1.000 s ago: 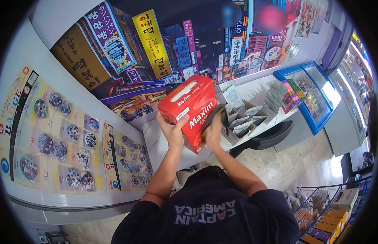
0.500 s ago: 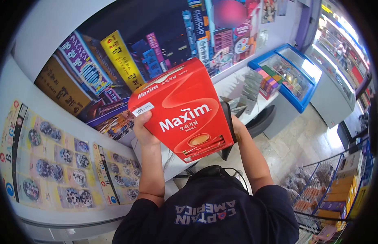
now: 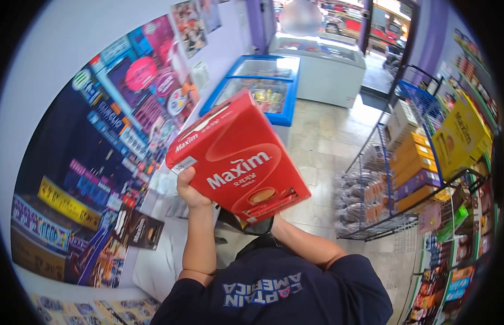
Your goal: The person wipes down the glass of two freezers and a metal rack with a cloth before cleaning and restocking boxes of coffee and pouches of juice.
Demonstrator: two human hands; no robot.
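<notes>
A large red Maxim box point(image 3: 238, 160) is held up in front of my chest, tilted, its printed front facing me. My left hand point(image 3: 191, 189) grips its left side, thumb on the front near a white label. My right hand point(image 3: 276, 227) is at the lower right, mostly hidden below the box; its fingers do not show. Beneath the box, part of a dark object point(image 3: 257, 236) shows near my right hand. Behind the box at the lower left stands a dark Maxim box point(image 3: 140, 229).
A blue-rimmed freezer point(image 3: 291, 103) stands ahead, with a white chest freezer point(image 3: 327, 78) beyond it. On the right are a wire rack point(image 3: 365, 234) of packets and boxes, a yellow Maxim box point(image 3: 462, 135) and stocked shelves. A poster wall is on the left.
The view has turned right, bringing the doorway, rack and shelves further in. The red box is still held by my left hand; my right hand now shows lower, beneath the box.
</notes>
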